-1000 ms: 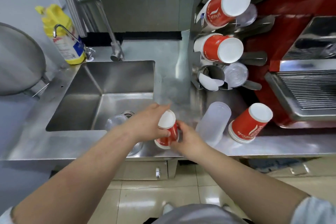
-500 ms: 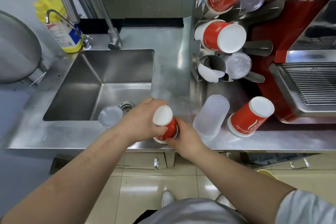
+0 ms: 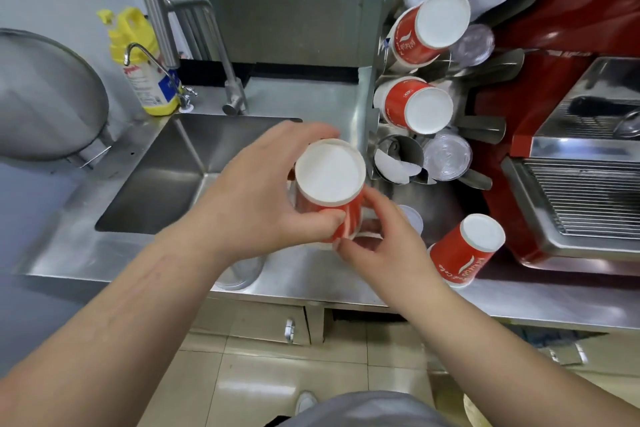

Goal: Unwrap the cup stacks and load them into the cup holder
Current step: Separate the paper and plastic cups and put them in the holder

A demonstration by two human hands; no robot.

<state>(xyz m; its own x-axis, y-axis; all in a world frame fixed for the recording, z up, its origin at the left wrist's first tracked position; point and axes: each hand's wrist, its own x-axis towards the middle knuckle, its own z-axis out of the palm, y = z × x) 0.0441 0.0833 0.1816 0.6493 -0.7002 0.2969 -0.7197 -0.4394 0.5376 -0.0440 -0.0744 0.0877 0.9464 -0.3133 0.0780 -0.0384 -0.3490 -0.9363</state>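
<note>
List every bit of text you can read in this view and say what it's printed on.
"Cola": white script on the red cup stack lying on the counter; the letters before it are too blurred to read.
White script on the top red cup stack in the cup holder: unreadable.
Small white mark on the middle red cup stack in the holder: unreadable.
Label on the yellow bottle: too small and blurred.
Red cup stack held by the left hand and right hand: no text visible.
</note>
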